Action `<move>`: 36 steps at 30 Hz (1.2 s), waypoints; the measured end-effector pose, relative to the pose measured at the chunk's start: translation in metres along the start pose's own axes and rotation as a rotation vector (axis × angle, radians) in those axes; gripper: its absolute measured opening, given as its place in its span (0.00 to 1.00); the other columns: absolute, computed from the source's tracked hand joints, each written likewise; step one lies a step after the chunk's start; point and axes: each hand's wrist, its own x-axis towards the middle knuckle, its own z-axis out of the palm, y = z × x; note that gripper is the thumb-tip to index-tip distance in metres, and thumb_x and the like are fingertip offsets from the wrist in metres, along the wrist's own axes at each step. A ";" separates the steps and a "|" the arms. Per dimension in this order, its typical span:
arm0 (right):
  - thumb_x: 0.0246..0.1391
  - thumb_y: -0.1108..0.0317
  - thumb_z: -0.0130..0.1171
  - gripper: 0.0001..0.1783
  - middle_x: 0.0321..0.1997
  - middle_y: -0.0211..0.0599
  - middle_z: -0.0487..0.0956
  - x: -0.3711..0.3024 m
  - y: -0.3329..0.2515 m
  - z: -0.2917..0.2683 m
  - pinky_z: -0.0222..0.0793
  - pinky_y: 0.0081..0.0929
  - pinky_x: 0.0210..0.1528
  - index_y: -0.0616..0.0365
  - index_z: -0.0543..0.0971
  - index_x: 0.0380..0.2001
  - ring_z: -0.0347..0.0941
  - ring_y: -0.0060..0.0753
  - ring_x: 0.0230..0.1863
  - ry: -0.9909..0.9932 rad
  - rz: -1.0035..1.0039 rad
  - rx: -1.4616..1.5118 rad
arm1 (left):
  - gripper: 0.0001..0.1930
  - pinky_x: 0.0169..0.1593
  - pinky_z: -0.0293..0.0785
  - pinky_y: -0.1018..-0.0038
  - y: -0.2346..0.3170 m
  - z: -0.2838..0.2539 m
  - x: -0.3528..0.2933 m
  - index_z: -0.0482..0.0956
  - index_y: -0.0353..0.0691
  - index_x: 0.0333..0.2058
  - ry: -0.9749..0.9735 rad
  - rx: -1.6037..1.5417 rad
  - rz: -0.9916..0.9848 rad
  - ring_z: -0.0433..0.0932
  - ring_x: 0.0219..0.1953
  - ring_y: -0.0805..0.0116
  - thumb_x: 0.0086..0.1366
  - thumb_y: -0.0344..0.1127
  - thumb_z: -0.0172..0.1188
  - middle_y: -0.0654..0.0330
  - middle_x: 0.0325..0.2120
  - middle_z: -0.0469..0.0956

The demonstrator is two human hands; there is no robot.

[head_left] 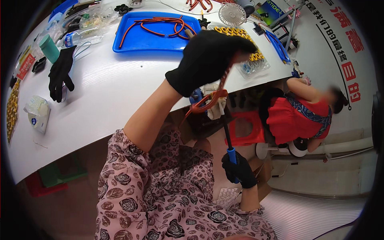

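Observation:
My left hand (pixel 212 60), in a black fingerless glove, is raised over the table's front edge, its fingers closed on a reddish-brown cord. That cord (pixel 212 102) hangs down and loops below the hand. My right hand (pixel 240 170), also gloved in black, is wrapped round the blue handle of a long thin tool (pixel 231 150). The tool's dark shaft points up and away, and its pale upper end meets or overlaps the looped cord; I cannot tell whether they touch. Its exact kind is not clear. A whitish cloth-like thing (pixel 211 90) shows behind the loop.
On the white table (pixel 92 108) stand a blue tray (pixel 132 46) with similar cords, a clear tray of yellow rings (pixel 256 66) and a small white fan (pixel 233 15). At left lie a black glove (pixel 60 74) and a tissue pack (pixel 38 114). A person in red (pixel 290 120) sits at right.

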 end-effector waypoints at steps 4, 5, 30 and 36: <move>0.49 0.70 0.56 0.07 0.16 0.28 0.69 -0.001 -0.003 0.004 0.55 0.18 0.10 0.57 0.71 0.32 0.61 0.19 0.09 0.006 0.015 0.022 | 0.13 0.33 0.74 0.75 -0.065 0.011 -0.041 0.77 0.38 0.40 0.183 -0.833 -0.441 0.78 0.30 0.72 0.56 0.34 0.59 0.60 0.27 0.79; 0.51 0.68 0.56 0.07 0.16 0.27 0.67 0.005 0.000 0.007 0.55 0.17 0.11 0.57 0.71 0.32 0.61 0.17 0.09 -0.036 0.029 0.004 | 0.13 0.34 0.73 0.76 -0.076 0.008 -0.057 0.77 0.37 0.41 0.213 -0.965 -0.535 0.77 0.31 0.71 0.57 0.33 0.59 0.59 0.26 0.78; 0.51 0.67 0.56 0.11 0.19 0.26 0.69 -0.027 -0.010 -0.007 0.54 0.16 0.11 0.56 0.70 0.37 0.60 0.15 0.10 -0.003 0.040 -0.058 | 0.19 0.47 0.69 0.75 -0.087 0.038 -0.089 0.72 0.34 0.47 -0.105 -0.967 -0.819 0.74 0.42 0.67 0.57 0.33 0.58 0.57 0.39 0.77; 0.53 0.64 0.55 0.11 0.20 0.26 0.69 -0.113 0.096 -0.055 0.56 0.18 0.13 0.57 0.70 0.35 0.62 0.17 0.12 -0.293 0.514 0.545 | 0.22 0.47 0.70 0.68 0.011 0.008 -0.132 0.72 0.41 0.49 0.108 -0.027 -0.465 0.73 0.46 0.62 0.54 0.32 0.60 0.54 0.48 0.72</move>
